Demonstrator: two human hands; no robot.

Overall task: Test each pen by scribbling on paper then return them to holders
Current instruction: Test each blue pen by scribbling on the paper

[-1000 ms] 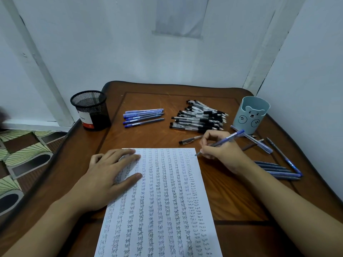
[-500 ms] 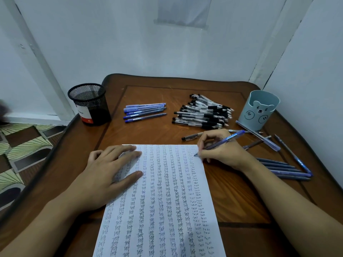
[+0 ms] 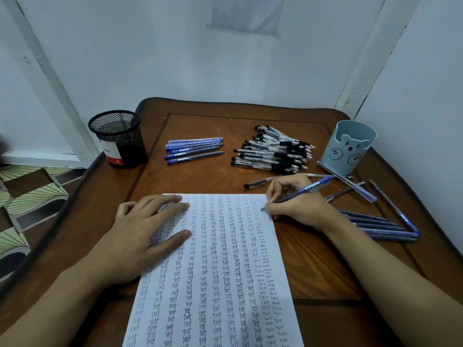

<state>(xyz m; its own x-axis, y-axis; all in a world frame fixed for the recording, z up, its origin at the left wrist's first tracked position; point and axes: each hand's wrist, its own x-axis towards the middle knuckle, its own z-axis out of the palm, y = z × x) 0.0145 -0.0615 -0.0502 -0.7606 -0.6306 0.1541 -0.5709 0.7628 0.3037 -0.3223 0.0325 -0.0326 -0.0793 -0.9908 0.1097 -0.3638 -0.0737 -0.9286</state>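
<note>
Head view: a wooden table (image 3: 313, 259) pushed into a white corner, seen from above the person's two hands.
Right hand (image 3: 298, 204): fingers and thumb pinched round a blue pen (image 3: 304, 189), its tip down on the sheet's right edge, near the top.
Left hand (image 3: 147, 234): laid flat, fingers straight and spread, pressing on the sheet's upper left corner.
Paper (image 3: 225, 271): a white sheet in the middle of the table, covered in columns of handwriting (the word "test", over and over).
Mesh holder (image 3: 119, 139): black, upright at the far left of the table.
Bear holder (image 3: 348, 146): pale blue, upright at the far right.
Blue row (image 3: 194, 150): pens side by side, between the mesh holder and the heap.
Black heap (image 3: 273, 151): clear pens with black grips, piled just beyond the right hand.
Right-side pens (image 3: 375, 224): dark blue ones lying together near the right wrist.
</note>
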